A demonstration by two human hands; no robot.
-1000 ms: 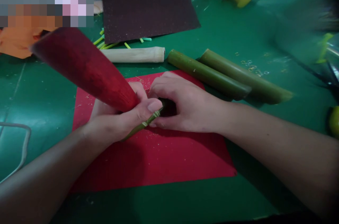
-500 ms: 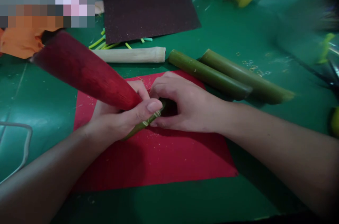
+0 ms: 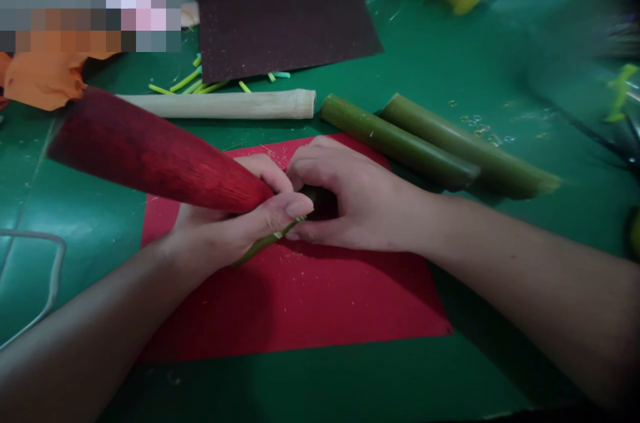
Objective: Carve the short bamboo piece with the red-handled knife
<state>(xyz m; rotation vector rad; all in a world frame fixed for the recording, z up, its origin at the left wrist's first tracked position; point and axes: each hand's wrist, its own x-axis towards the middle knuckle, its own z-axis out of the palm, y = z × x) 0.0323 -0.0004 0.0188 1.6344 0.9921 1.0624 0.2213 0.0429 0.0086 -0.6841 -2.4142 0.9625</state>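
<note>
Rod: red, grained, tapering, left of centre.
Left hand: curled round its narrow end, thumb over green bamboo.
Right hand: half-curled, mid-frame; I can't tell its hold.

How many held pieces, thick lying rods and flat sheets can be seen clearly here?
Held pieces: 2 (red tapered piece, green piece)
Thick lying rods: 3 (pale rod, left green rod, right green rod)
Flat sheets: 2 (red sheet, dark sheet)
Total: 7
</note>
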